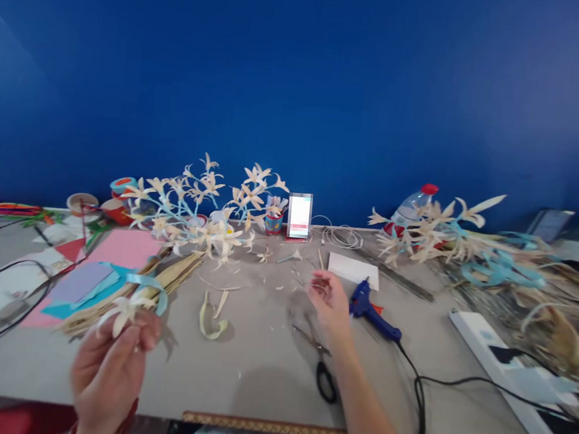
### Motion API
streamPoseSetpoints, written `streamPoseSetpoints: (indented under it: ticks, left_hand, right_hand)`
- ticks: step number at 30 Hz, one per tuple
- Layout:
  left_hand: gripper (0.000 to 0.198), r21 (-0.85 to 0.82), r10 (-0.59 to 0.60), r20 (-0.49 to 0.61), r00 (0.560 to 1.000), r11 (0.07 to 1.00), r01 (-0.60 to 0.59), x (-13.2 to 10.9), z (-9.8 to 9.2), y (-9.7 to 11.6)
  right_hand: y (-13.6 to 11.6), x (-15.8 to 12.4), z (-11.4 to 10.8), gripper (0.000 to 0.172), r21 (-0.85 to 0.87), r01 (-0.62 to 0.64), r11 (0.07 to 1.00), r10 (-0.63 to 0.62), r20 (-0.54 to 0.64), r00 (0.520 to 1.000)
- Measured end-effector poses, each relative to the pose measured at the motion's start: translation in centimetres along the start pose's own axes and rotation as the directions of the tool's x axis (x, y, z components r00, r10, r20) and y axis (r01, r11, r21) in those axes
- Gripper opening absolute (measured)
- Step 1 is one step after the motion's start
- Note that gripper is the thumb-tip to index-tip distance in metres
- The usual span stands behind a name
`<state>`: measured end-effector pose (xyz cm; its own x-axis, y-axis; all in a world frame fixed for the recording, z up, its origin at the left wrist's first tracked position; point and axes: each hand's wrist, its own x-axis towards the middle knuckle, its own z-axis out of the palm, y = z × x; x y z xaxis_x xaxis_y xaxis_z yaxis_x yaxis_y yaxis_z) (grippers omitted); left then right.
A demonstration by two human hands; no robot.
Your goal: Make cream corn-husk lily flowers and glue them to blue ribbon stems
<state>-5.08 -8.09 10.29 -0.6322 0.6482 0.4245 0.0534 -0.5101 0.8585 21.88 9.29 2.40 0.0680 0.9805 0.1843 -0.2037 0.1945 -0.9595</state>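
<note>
Low on the left, my left hand (115, 360) pinches a pale handmade flower (124, 312) with long, curling petals. Beside the flower, a light-blue strip of ribbon or tape (162, 295) curls outward. My right hand (331, 304) is over the middle of the table, its fingers loosely bent and apart, with nothing visible in them. Close to that hand lie scissors (325, 380) with black handles, partly behind the forearm, and a blue glue gun (372, 310). Pale curled strips (211, 324) rest between the two hands.
Bunches of similar flowers stand at the back left (191, 196) and back right (438, 232). Coloured paper sheets (126, 248) and dried husks (174, 278) lie left. A white power strip (501, 387) and black cable (417, 381) are right. A lit phone (299, 216) stands at the back.
</note>
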Motion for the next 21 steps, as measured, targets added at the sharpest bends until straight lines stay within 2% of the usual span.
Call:
streamPoseSetpoints:
  ticks: [1,3,5,7,9,11,13,15,17,19,21]
  left_hand:
    - [0.006,-0.013,-0.047,0.046,0.998,0.999,0.048,-0.2,-0.4,-0.3]
    - [0.006,0.034,-0.092,0.064,0.994,0.995,0.090,-0.9,-0.9,-1.3]
    - [0.008,0.126,-0.128,0.130,0.983,0.986,0.112,-1.9,-1.0,-2.6]
    - [0.010,0.187,-0.161,0.219,0.962,0.975,0.120,-2.7,-0.6,-3.7]
    - [0.014,0.194,-0.196,0.295,0.935,0.971,0.142,-2.9,0.0,-4.5]
    - [0.015,0.200,-0.194,0.359,0.913,0.971,0.128,-2.5,0.7,-4.9]
    - [0.015,0.187,-0.165,0.386,0.908,0.977,0.098,-1.7,1.2,-5.0]
    - [0.013,0.138,-0.111,0.349,0.931,0.988,0.066,-0.7,1.3,-4.9]
    - [0.011,0.075,-0.052,0.271,0.961,0.997,0.033,0.0,1.3,-4.8]
    - [0.009,0.051,-0.034,0.237,0.971,0.998,0.022,0.3,1.3,-4.8]
    - [0.010,0.086,-0.062,0.283,0.957,0.996,0.039,0.0,1.4,-4.9]
  right_hand:
    - [0.0,-0.2,0.1,0.021,-0.064,-0.004,0.998,0.007,0.042,0.999]
    - [-0.2,-0.5,0.2,0.016,-0.183,0.004,0.983,0.013,0.093,0.996]
    - [-0.6,-0.7,0.3,0.022,-0.375,0.114,0.920,-0.056,0.163,0.985]
    - [-1.0,-0.8,0.5,0.026,-0.591,0.311,0.744,-0.144,0.312,0.939]
    - [-1.4,-1.0,1.1,0.021,-0.705,0.464,0.536,-0.125,0.477,0.870]
    - [-1.6,-1.5,1.9,0.024,-0.727,0.510,0.460,-0.048,0.554,0.831]
    - [-1.8,-2.3,3.1,0.028,-0.712,0.541,0.449,0.007,0.608,0.794]
    - [-1.8,-3.3,4.3,0.027,-0.638,0.621,0.455,0.031,0.708,0.706]
    - [-1.6,-4.4,5.8,0.015,-0.523,0.718,0.460,0.035,0.818,0.574]
    - [-1.0,-5.5,7.4,0.033,-0.438,0.782,0.444,0.021,0.877,0.480]
    - [-0.1,-6.4,9.2,0.044,-0.404,0.817,0.412,0.019,0.900,0.436]
